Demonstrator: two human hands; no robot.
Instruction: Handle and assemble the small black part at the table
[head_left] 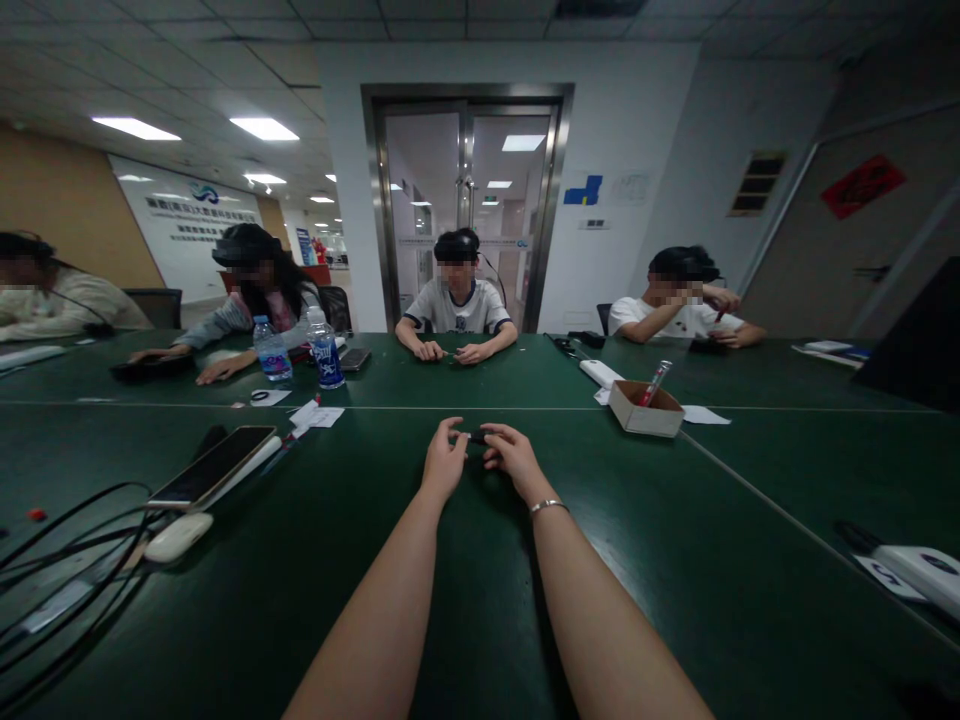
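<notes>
A small dark object (478, 437), too small to name, sits between my two hands just above the green table (480, 600). My right hand (514, 462), with a silver bracelet at its wrist, pinches the object's right end between thumb and fingers. At the object's left end are the thumb and curled fingers of my left hand (445, 460), closed around its tip. Part of the object is hidden by the fingertips.
A cardboard box (646, 420) holding a red-tipped tube (655, 384) stands front right. Two bottles (325, 350) stand front left. A phone (214, 466), white mouse-like device (178, 537) and cables lie left. Several people in headsets sit across; a white device (919, 575) lies right.
</notes>
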